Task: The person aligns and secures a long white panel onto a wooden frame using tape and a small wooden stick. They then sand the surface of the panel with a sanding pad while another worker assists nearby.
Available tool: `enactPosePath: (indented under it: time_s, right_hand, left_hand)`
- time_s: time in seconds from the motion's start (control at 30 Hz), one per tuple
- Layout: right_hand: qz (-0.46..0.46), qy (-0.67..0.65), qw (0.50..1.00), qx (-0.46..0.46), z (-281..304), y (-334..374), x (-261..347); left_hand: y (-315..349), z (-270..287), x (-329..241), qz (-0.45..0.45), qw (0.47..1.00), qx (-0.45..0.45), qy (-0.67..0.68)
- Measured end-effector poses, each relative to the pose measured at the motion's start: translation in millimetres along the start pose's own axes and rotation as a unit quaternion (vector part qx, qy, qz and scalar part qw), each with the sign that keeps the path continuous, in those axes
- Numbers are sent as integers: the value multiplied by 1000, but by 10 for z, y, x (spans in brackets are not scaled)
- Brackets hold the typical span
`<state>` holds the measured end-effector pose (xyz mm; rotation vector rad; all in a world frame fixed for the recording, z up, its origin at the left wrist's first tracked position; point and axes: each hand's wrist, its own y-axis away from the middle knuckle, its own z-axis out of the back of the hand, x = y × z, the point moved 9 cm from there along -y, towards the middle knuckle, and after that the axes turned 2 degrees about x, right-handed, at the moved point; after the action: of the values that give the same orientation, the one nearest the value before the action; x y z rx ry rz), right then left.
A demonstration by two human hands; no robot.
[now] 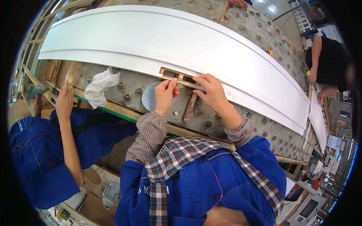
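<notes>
A long white panel [151, 35] lies across the table. At its near edge sits a tan, wood-like template [169, 71] with rectangular openings. My right hand [214, 94] grips the template's right end between thumb and fingers. Curled beside the template's near side, my left hand [164, 97] has thumb and forefinger pinched together at its edge; whatever they hold is too small to make out. A narrow wooden strip [189, 108] extends from beneath the template toward me; whether the two are joined I cannot tell. Partly behind my left hand is a pale blue disc [148, 97].
A crumpled white cloth [101, 88] lies left of the disc. Ball rollers stud the grey table [235, 126]. At the left a co-worker in blue has a hand [65, 102] by the table edge. Another person in black [332, 60] stands at the right, near a second white panel [318, 118].
</notes>
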<state>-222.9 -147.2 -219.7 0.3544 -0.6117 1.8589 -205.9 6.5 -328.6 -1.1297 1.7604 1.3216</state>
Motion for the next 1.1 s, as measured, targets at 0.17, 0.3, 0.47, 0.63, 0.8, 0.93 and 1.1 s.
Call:
enactPosePath:
  time_s: [0.17,0.3,0.47,0.63,0.8,0.93,1.1]
  right_hand:
    - [-7,48,998,-43,14,76,11]
    - [-15,57,997,-50,-63,73,-55]
    - [-17,61,997,-52,-71,59,-28]
    - [-28,24,997,-68,-30,37,-28]
    - [-59,1,997,-57,-73,34,-105]
    - [-51,21,996,-72,-54,35,-57]
    - [-46,23,996,-75,-74,45,-55]
  left_hand:
    - [-22,-14,27,-12,1000,12,15]
    - [-20,-18,17,0,1000,8,10]
    - [-24,-10,9,6,1000,9,-1]
    - [-28,11,19,-2,1000,9,-4]
    - [-22,-2,5,-10,1000,11,-6]
    - [-30,-10,2,-16,1000,12,-15]
    - [-26,-17,-3,-16,1000,6,-15]
